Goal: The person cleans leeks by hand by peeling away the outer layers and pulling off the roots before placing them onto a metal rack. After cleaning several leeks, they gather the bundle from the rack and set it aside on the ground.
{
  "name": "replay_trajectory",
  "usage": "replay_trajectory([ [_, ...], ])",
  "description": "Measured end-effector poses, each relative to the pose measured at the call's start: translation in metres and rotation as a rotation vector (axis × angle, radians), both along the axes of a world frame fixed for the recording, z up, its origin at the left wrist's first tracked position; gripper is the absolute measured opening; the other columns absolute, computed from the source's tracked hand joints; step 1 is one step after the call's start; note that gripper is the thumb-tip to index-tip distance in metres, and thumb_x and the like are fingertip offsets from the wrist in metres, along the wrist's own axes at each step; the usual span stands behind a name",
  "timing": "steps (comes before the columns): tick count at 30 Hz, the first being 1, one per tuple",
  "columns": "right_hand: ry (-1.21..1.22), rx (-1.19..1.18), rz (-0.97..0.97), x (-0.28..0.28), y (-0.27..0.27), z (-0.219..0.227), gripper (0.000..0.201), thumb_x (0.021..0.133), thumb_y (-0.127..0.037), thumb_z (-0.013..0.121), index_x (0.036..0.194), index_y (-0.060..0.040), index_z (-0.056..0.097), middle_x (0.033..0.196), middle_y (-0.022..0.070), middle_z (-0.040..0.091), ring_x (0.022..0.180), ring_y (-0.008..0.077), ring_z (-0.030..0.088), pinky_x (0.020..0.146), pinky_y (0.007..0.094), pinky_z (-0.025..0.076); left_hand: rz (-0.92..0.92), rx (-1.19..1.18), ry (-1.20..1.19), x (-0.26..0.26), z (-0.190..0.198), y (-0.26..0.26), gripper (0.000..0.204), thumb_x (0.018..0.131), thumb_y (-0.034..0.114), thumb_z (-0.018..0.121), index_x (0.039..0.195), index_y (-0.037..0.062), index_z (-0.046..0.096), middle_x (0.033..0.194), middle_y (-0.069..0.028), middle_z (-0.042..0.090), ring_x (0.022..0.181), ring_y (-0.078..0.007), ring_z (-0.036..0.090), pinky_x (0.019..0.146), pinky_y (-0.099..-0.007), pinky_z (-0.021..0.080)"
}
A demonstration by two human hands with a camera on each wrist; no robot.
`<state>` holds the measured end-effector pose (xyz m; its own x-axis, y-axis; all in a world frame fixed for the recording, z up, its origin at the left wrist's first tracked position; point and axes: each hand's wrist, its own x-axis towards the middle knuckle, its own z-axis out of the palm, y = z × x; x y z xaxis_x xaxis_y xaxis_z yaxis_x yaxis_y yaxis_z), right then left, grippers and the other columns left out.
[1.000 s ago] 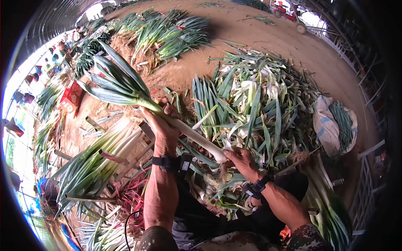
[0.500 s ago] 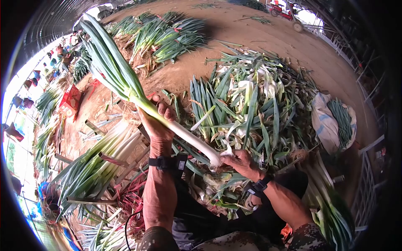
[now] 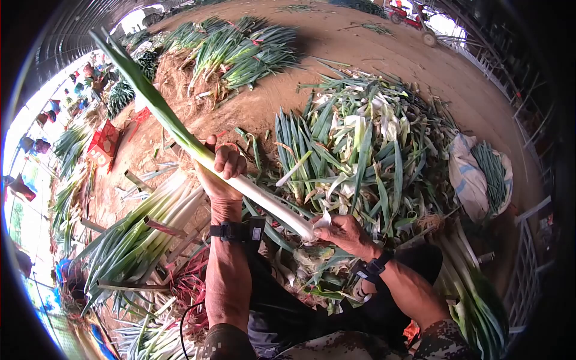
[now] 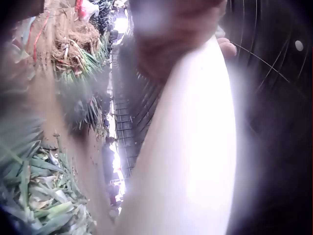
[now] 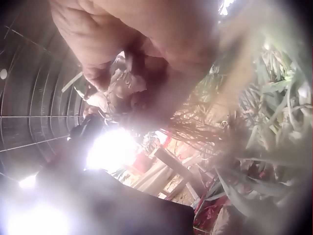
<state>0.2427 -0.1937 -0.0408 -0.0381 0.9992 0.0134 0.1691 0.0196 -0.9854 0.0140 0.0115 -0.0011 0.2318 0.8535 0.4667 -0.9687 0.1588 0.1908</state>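
A long green onion slants across the middle of the head view, leaves up to the left, white root end down to the right. My left hand grips its shaft just below the leaves, fingers curled over it. At the root end my right hand pinches a loose strip of pale outer skin between thumb and fingers. The white shaft fills much of the left wrist view, blurred and bright. In the right wrist view, curled fingers hide most of the root end.
A heap of stripped leaves lies ahead on the right, beside a white sack. Several onions rest on a wooden rack at left, near red ties. Tied bundles lie farther back, with a red box at left.
The onion's outer leaves have come away, leaving a slimmer green top that points farther up and left. The left hand's fingers have shifted on the shaft; the right hand stays at the root end.
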Motion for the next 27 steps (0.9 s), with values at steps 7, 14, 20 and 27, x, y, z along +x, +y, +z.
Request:
replay_trajectory([
  [7,-0.184,0.031,0.008,0.0,0.001,0.006,0.022,0.09,-0.018,0.066,0.093,0.0023,0.072,0.07,0.0027,0.065,0.066,0.0054,0.054,0.058,0.0272,0.044,-0.06,0.055,-0.067,0.001,-0.001,0.0,0.049,0.106,0.044,0.034,0.118,0.0041,0.06,0.058,0.0024,0.044,0.043,-0.0093,0.042,0.042,-0.026,0.038],
  [14,-0.268,0.082,-0.126,-0.003,0.003,-0.037,0.024,0.089,-0.021,0.065,0.089,0.0021,0.07,0.064,0.0088,0.062,0.06,0.0079,0.052,0.055,0.03,0.044,-0.266,0.202,-0.195,0.007,-0.001,-0.002,0.052,0.105,0.05,0.034,0.113,0.005,0.06,0.06,0.0001,0.048,0.045,-0.0111,0.049,0.038,-0.0272,0.037],
  [20,-0.177,-0.028,-0.383,0.002,-0.002,-0.019,0.021,0.094,-0.019,0.062,0.095,-0.0007,0.072,0.072,0.0037,0.069,0.063,0.0082,0.06,0.058,0.0275,0.049,0.165,-0.435,0.418,0.014,0.001,-0.01,0.064,0.099,0.065,0.037,0.105,0.006,0.06,0.063,-0.0032,0.049,0.058,-0.0185,0.048,0.056,-0.0326,0.044],
  [27,-0.045,-0.03,-0.361,0.027,0.01,-0.051,0.027,0.095,-0.012,0.063,0.118,0.0014,0.066,0.083,0.0077,0.071,0.07,0.0113,0.065,0.063,0.0283,0.053,-0.157,-0.106,0.073,-0.001,-0.017,0.002,0.042,0.101,0.041,0.041,0.094,0.0056,0.061,0.062,0.0007,0.047,0.056,-0.0147,0.046,0.058,-0.0304,0.039],
])
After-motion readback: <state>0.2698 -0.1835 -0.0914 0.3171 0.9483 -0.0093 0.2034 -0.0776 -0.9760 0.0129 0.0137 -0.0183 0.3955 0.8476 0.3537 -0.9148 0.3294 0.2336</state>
